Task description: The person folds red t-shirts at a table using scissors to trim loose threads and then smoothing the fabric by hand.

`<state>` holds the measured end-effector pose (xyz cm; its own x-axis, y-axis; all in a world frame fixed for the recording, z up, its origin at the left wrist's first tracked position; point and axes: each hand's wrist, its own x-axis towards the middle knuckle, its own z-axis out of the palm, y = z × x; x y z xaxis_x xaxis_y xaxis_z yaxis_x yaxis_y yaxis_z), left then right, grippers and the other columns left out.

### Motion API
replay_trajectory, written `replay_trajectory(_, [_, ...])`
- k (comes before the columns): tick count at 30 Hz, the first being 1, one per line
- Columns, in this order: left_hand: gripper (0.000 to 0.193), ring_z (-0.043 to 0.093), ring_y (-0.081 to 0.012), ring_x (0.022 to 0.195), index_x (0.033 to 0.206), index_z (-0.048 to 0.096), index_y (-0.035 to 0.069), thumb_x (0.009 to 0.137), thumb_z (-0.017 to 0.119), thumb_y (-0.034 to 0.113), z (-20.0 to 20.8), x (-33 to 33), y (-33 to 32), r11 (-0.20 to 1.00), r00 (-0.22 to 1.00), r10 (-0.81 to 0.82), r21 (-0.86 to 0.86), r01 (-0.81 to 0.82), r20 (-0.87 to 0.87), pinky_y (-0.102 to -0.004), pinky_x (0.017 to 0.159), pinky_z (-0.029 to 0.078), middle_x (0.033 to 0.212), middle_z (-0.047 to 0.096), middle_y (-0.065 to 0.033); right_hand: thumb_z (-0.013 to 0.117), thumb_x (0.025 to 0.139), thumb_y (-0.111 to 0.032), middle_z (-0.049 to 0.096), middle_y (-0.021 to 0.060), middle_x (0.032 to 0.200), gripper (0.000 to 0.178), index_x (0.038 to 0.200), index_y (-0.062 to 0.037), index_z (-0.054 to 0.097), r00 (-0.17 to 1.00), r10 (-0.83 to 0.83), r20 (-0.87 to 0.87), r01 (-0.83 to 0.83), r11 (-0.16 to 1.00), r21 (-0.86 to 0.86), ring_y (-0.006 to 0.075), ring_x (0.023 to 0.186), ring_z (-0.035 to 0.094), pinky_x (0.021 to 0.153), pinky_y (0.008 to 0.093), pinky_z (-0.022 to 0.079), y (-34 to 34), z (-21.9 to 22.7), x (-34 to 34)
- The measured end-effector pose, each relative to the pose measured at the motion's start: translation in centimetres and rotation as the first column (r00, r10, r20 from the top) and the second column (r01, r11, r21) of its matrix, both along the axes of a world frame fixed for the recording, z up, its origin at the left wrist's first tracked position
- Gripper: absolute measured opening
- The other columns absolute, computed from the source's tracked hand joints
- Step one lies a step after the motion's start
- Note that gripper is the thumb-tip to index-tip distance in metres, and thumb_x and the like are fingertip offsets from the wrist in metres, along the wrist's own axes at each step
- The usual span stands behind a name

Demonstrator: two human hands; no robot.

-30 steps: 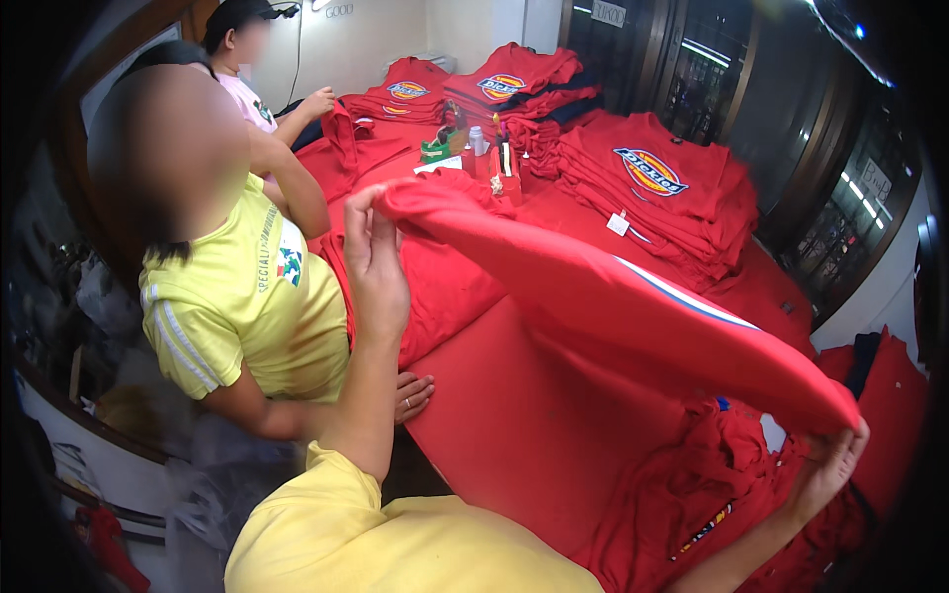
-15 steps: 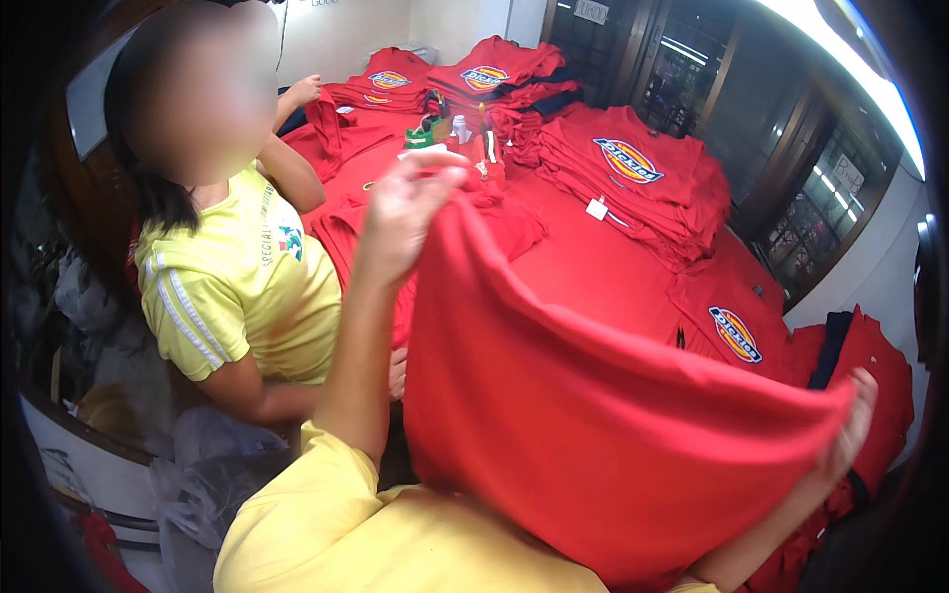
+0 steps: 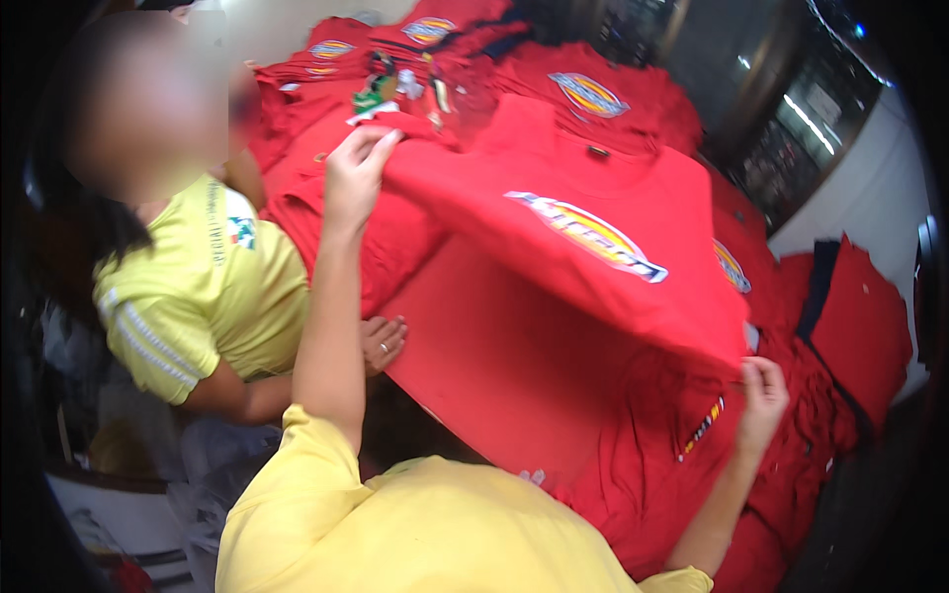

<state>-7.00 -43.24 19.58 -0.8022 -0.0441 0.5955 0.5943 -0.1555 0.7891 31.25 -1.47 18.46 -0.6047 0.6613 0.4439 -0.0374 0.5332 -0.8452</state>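
Observation:
A red T-shirt with a white, yellow and blue oval print is stretched out above the table, printed side up. My left hand pinches its left edge, and my right hand grips its near right corner. The neckline with a small dark label lies on the far side. Beneath the raised shirt shows the red table top. More crumpled red shirts lie under and beside my right forearm, one with a strip of small coloured marks.
A person in a yellow shirt stands at my left, one hand at the table edge. Stacks of printed red shirts line the far side. Green and white small items sit among them. Red and navy garments are piled at the right.
The shirt has swung away from me and flattened out, so its print and neckline now show. Both my hands have shifted left, and the right one has also risen slightly. The view has turned.

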Motion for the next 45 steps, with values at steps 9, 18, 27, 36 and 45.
replay_trajectory(9, [0.025, 0.056, -0.0316, 0.097, 0.102, 0.064, 0.009, 0.081, 0.068, 0.021, -10.7, 8.9, -1.4, 0.237, 0.954, 0.259, -0.948, -0.214, -0.151, -0.045, 0.083, 0.044, 0.102, 0.062, -0.012, 0.067, 0.082, -0.015, 0.061, 0.0135, 0.105, 0.014, 0.092, -0.004, 0.067, 0.679, -0.155, 0.718, -0.223, 0.888, 0.403, 0.0328, 0.1, 0.058, 0.083, 0.0419, 0.048, -9.4, -6.0, 2.4])
replay_trajectory(18, [0.061, 0.028, -0.0308, 0.14, 0.139, 0.046, 0.015, 0.087, 0.062, 0.042, -20.5, 11.8, 7.9, 0.222, 0.975, -0.178, -0.97, -0.095, -0.136, -0.055, 0.114, 0.016, 0.146, 0.04, -0.0107, 0.058, 0.091, -0.037, 0.032, 0.0187, 0.148, 0.053, 0.138, -0.0146, 0.048, 0.732, -0.064, 0.678, -0.457, 0.693, 0.558, 0.0384, 0.138, 0.028, 0.111, 0.0584, 0.016, -13.0, -17.3, -7.0])
replay_trajectory(27, [0.034, 0.047, -0.0305, 0.118, 0.114, 0.065, 0.008, 0.082, 0.067, 0.017, -18.1, 8.0, 7.5, 0.375, 0.983, -0.168, -0.917, 0.134, 0.075, -0.0486, 0.103, 0.032, 0.122, 0.058, -0.0109, 0.058, 0.082, -0.005, 0.06, 0.0166, 0.103, 0.026, 0.107, -0.0023, 0.064, 0.655, 0.05, 0.754, -0.412, 0.86, 0.302, 0.0332, 0.099, 0.055, 0.087, 0.0458, 0.043, -12.9, -14.2, -9.5])
replay_trajectory(36, [0.029, 0.053, -0.0298, 0.102, 0.112, 0.066, 0.004, 0.085, 0.062, 0.012, -20.2, -9.6, 18.2, 0.567, 0.999, -0.038, -0.823, -0.01, -0.038, -0.0398, 0.092, 0.043, 0.11, 0.06, -0.0115, 0.063, 0.087, -0.015, 0.062, 0.0164, 0.086, 0.013, 0.094, -0.0044, 0.062, 0.84, -0.12, 0.529, -0.077, 0.939, 0.335, 0.037, 0.083, 0.061, 0.071, 0.0431, 0.049, -3.7, -16.7, -25.9])
replay_trajectory(45, [0.025, 0.055, -0.0281, 0.095, 0.108, 0.065, 0.002, 0.086, 0.064, 0.013, -17.6, -12.1, 18.5, 0.416, 0.963, -0.141, -0.869, 0.268, 0.23, -0.0359, 0.087, 0.046, 0.102, 0.062, -0.012, 0.066, 0.084, -0.018, 0.067, 0.0115, 0.094, 0.031, 0.112, -0.004, 0.065, 0.639, -0.107, 0.761, -0.141, 0.957, 0.253, 0.0288, 0.081, 0.062, 0.077, 0.035, 0.048, 6.2, -14.0, -26.2])
